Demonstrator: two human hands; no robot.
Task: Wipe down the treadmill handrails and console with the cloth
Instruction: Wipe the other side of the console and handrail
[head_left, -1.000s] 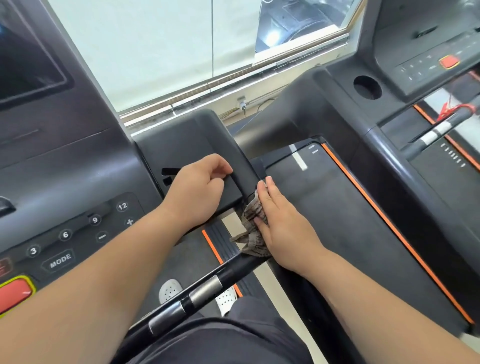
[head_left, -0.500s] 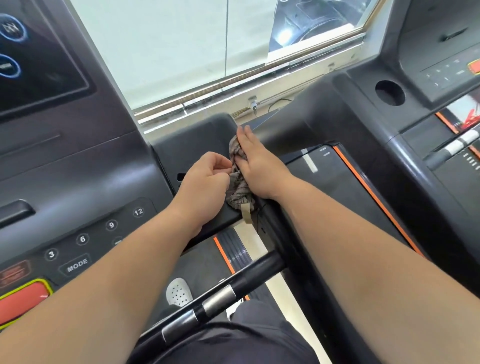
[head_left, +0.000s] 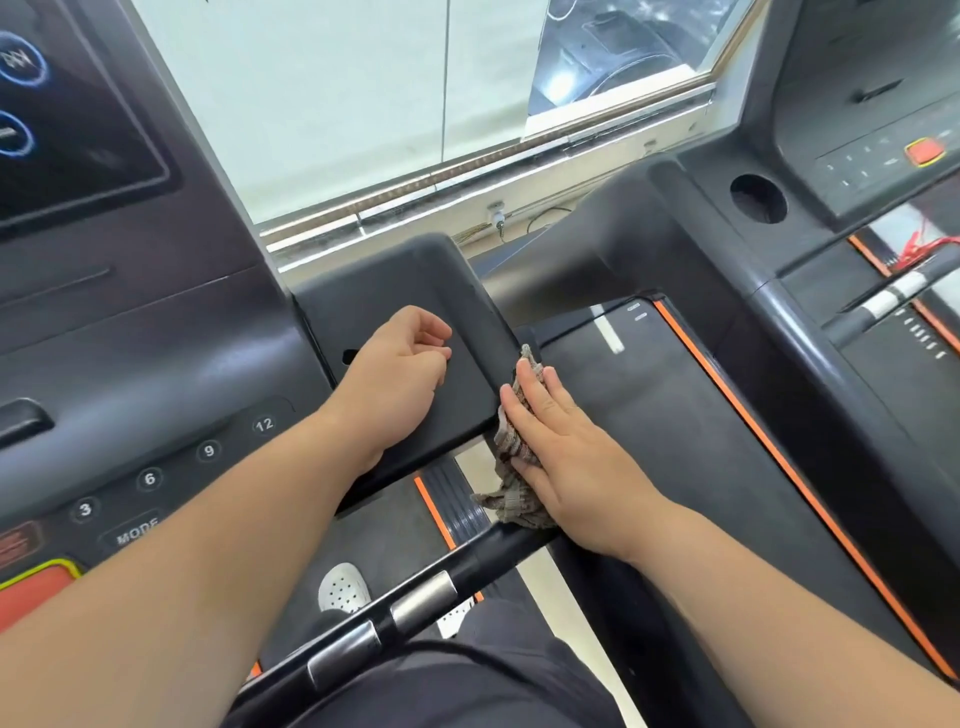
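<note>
We are looking at two treadmills. Ours carries the console (head_left: 130, 364), sitting left of the side panel (head_left: 384, 280), and the neighbouring treadmill (head_left: 727, 415) is lying right of that panel. One black handrail (head_left: 483, 561) is running just below the side panel, wearing two silver grip plates (head_left: 423, 597). We are counting four numbered buttons (head_left: 208, 450) to the panel's lower left: 3, 6, 9 and 12.

Two hands are working here. The left hand (head_left: 400, 358) is resting on top of the side panel, fingers curled into a loose fist and holding nothing. The right hand (head_left: 566, 452) is lying flat with its fingers straight, pressing the one cloth (head_left: 511, 493) against the panel's near right edge. The cloth's lower end is hanging down from that edge and touching the handrail.

Now the change. Half a second ago the right hand was up at the side panel's far right corner, with the cloth bunched against the left knuckles. We are now seeing it well down the panel's right edge, apart from the left hand, which is sitting on the same spot of the panel.
</note>
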